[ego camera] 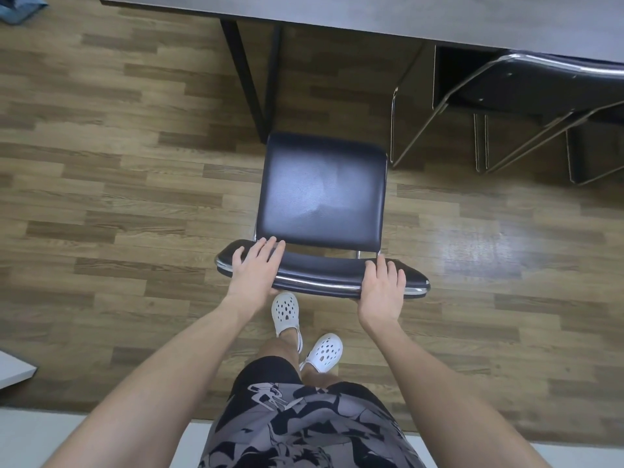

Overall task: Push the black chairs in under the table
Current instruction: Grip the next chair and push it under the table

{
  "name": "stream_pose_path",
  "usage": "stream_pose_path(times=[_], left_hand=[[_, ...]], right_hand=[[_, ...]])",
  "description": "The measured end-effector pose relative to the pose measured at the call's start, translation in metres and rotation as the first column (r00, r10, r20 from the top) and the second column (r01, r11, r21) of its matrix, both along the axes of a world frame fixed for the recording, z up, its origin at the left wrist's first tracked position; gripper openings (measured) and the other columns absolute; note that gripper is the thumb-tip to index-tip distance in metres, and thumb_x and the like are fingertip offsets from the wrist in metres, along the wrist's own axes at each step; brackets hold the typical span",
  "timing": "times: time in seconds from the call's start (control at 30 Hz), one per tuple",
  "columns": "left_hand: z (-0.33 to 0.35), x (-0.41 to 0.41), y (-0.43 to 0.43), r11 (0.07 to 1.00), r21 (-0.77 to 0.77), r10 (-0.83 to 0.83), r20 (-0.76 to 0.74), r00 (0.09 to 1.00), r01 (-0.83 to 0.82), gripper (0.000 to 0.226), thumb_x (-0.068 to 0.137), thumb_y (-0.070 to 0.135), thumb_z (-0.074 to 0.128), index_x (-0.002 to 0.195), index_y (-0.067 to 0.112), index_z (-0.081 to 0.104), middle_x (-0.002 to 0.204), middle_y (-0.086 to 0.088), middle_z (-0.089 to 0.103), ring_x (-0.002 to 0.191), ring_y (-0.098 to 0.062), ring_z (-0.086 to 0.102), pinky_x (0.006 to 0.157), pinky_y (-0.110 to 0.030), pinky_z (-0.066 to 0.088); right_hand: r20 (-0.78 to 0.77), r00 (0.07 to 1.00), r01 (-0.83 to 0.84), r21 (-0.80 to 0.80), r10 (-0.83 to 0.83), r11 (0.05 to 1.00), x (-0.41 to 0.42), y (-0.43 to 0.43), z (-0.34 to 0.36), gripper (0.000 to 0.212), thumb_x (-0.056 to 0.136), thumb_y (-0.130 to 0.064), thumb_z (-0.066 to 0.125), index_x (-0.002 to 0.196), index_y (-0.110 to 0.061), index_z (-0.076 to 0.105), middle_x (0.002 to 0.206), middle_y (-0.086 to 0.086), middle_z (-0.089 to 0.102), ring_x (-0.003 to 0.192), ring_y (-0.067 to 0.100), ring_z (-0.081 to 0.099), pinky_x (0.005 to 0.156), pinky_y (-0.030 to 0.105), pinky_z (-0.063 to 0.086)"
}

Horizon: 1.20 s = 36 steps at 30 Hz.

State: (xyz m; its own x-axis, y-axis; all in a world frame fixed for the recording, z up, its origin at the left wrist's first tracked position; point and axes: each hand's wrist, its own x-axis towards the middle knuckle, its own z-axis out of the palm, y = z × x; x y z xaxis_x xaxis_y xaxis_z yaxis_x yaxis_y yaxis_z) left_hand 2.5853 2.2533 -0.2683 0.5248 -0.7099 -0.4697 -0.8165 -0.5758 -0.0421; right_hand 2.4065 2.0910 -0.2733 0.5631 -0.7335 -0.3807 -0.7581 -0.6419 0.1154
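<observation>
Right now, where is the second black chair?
In the head view's upper right, the second black chair sits partly under the table, right of the nearer chair.

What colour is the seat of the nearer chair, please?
The seat is glossy black; head view.

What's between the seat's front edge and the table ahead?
In the head view, only bare wood floor lies between the chair seat and the table; a black table leg stands near its far-left corner.
</observation>
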Motion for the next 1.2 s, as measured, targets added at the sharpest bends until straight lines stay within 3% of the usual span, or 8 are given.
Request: stream_pose_path(times=[0.23,0.57,0.83,1.2], left_hand=[[0.002,0.021,-0.002,1.000,0.024,-0.009,0.020,1.000,0.008,0.109,0.077,0.044,0.077,0.155,0.020,0.006,0.162,0.001,0.011,0.149,-0.016,0.011,0.115,-0.045,0.018],[0.004,0.044,-0.031,1.000,0.023,-0.011,0.021,1.000,0.010,0.119,0.076,0.043,0.077,0.154,0.011,-0.007,0.163,-0.005,0.005,0.150,-0.020,0.004,0.117,-0.046,0.016],[-0.004,0.065,-0.065,0.999,0.027,-0.028,0.085,0.996,0.026,0.133,0.071,0.052,0.078,0.150,0.004,-0.016,0.162,-0.016,0.003,0.150,-0.029,0.006,0.118,-0.048,0.013],[-0.008,0.090,-0.099,1.000,0.009,-0.028,0.029,0.999,0.028,0.126,0.069,0.049,0.081,0.154,0.010,-0.004,0.163,-0.009,0.003,0.150,-0.026,0.008,0.117,-0.051,0.013]], right_hand=[[0.036,0.999,0.005,0.035,-0.007,0.999,0.014,0.003,-0.002,0.065,0.077,-0.007,0.071,0.135,-0.015,0.042,0.150,0.008,0.036,0.140,0.028,0.028,0.118,0.044,0.016],[0.041,0.998,0.038,0.069,-0.041,0.997,0.037,-0.027,-0.005,0.089,0.075,-0.007,0.076,0.148,-0.016,0.026,0.157,0.004,0.026,0.146,0.025,0.018,0.118,0.049,0.008],[0.047,0.998,0.030,0.030,-0.032,0.999,0.058,-0.062,-0.007,0.090,0.081,0.009,0.058,0.154,-0.010,0.010,0.162,0.007,0.012,0.150,0.030,0.006,0.119,0.049,0.005],[-0.007,1.000,0.016,0.030,-0.016,0.999,0.080,-0.094,-0.004,0.109,0.073,0.006,0.071,0.155,-0.013,0.001,0.163,0.005,0.010,0.150,0.029,0.006,0.118,0.053,0.005]])
